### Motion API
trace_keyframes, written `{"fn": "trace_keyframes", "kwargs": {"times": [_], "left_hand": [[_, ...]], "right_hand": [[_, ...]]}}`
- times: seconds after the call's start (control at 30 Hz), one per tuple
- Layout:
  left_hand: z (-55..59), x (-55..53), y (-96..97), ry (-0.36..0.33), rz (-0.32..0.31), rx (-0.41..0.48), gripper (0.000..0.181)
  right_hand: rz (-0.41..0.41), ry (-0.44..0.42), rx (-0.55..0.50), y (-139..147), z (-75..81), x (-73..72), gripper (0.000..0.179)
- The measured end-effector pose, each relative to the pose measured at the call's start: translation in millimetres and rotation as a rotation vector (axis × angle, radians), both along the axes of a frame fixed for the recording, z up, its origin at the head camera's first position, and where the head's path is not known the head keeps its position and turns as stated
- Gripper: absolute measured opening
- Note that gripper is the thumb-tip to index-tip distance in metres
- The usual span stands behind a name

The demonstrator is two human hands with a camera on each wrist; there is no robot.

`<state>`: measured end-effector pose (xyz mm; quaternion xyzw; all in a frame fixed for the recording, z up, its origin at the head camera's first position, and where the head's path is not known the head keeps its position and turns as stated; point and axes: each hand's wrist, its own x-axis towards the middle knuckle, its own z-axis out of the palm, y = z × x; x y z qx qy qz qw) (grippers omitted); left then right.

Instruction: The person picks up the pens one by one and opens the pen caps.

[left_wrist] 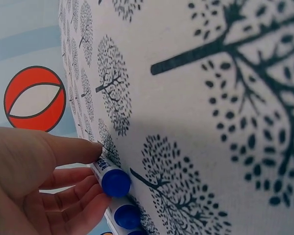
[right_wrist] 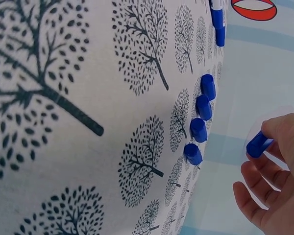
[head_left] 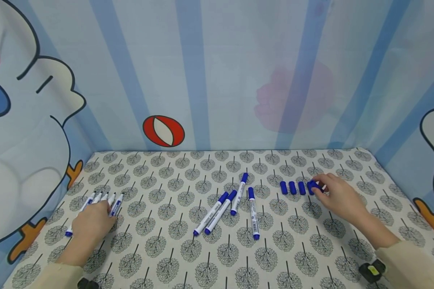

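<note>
My left hand (head_left: 92,218) is at the left of the table, over a row of uncapped whiteboard markers (head_left: 88,200). Its thumb and fingers pinch the rightmost marker (left_wrist: 105,169), whose blue end faces the left wrist camera. The other markers in that row lie close beside it, partly hidden by the hand. On the right side, my right hand (head_left: 338,196) pinches a blue marker cap (right_wrist: 258,145) between thumb and fingers. This cap is raised off the cloth, beside a row of several blue caps (right_wrist: 198,130) standing apart from one another.
Several capped markers (head_left: 254,214) lie mid-table at different angles, two of them side by side. A tree-print cloth (head_left: 224,253) covers the table. Behind it hangs a striped blue curtain (head_left: 224,80) with cartoon figures.
</note>
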<state>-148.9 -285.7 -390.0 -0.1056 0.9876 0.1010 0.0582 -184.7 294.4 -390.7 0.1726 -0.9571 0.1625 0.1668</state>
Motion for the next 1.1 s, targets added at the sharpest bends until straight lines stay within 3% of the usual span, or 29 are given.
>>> {"fn": "trace_keyframes", "kwargs": {"times": [0.33, 0.67, 0.9, 1.1], "left_hand": [[3.0, -3.3, -0.3, 0.027, -0.016, -0.013, 0.014], [6.5, -5.2, 16.5, 0.148, -0.125, -0.036, 0.022], [8.3, -8.4, 33.6, 0.182, -0.179, -0.001, 0.023], [6.3, -12.1, 46.4, 0.264, -0.249, 0.032, 0.02]], "right_hand": [[-0.004, 0.001, 0.003, 0, 0.2, -0.2, 0.029], [-0.019, -0.036, -0.001, 2, 0.7, -3.7, 0.03], [-0.042, -0.074, -0.003, 4, -0.1, -7.7, 0.031], [-0.054, -0.121, -0.028, 5, -0.2, -9.9, 0.032]]}}
